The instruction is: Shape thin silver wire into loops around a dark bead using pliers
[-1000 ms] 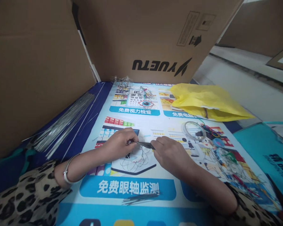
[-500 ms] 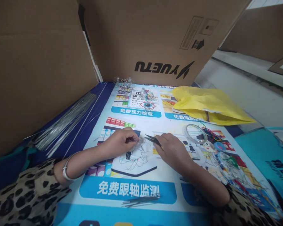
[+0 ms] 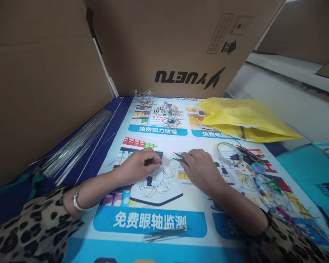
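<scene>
My left hand (image 3: pixel 138 166) is closed in a pinch on the edge of a flower-shaped wire piece (image 3: pixel 160 182), made of thin looped wire. The loops spread below and right of my fingertips, over the printed sheet. To the right, my right hand (image 3: pixel 201 170) is wrapped round a pair of long-nose pliers (image 3: pixel 178 157). Their dark, pointed jaws are slightly apart and aim left at the wire, with a small gap between. My palm hides the pliers' handles.
Straight wires (image 3: pixel 79 146) lie at the left, and short wires (image 3: pixel 164 235) in front. A wire coil (image 3: pixel 229 153), coloured cords (image 3: pixel 249 155) and tangled beaded wire (image 3: pixel 268 193) lie right. Behind are a yellow bag (image 3: pixel 244 118), finished-looking wire pieces (image 3: pixel 171 109) and cardboard walls (image 3: pixel 164 44).
My right hand has drawn slightly to the right with the pliers, and their jaws now show a wider gap. My left hand keeps its pinch in nearly the same place.
</scene>
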Action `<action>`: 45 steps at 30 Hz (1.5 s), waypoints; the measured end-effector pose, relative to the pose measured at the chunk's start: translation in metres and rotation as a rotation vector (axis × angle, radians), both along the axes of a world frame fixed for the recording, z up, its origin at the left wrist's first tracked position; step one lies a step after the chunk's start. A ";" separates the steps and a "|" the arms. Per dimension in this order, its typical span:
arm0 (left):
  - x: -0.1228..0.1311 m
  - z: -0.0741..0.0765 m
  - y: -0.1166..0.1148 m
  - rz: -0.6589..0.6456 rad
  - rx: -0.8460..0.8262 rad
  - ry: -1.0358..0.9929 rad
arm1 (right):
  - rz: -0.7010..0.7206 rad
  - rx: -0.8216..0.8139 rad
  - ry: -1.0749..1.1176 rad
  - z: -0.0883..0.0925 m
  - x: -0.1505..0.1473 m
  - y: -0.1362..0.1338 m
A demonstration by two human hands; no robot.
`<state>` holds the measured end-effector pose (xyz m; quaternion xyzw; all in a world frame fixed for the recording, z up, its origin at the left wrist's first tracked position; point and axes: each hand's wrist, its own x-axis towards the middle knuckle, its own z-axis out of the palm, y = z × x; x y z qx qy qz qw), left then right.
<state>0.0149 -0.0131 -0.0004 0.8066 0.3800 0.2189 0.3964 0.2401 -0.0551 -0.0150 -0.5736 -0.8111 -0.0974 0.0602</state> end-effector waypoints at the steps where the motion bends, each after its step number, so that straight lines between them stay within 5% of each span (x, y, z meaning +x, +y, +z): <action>1: 0.000 0.000 0.000 0.000 0.006 0.004 | 0.001 0.011 0.005 0.000 0.000 0.000; 10: 0.002 -0.002 -0.005 0.027 0.121 0.037 | 0.198 -0.025 0.484 0.021 -0.021 -0.005; 15: 0.003 0.000 -0.005 0.047 0.079 0.041 | 0.099 -0.212 0.571 0.031 -0.046 0.007; 21: 0.000 0.001 0.000 -0.009 -0.138 -0.071 | -0.022 -0.358 0.756 0.030 -0.053 0.015; 31: -0.008 0.014 0.009 -0.144 -0.539 -0.294 | 0.004 -0.470 0.981 0.018 -0.048 0.016; 45: -0.014 0.014 0.014 -0.114 -0.327 0.012 | -0.078 -0.405 0.968 0.018 -0.048 0.015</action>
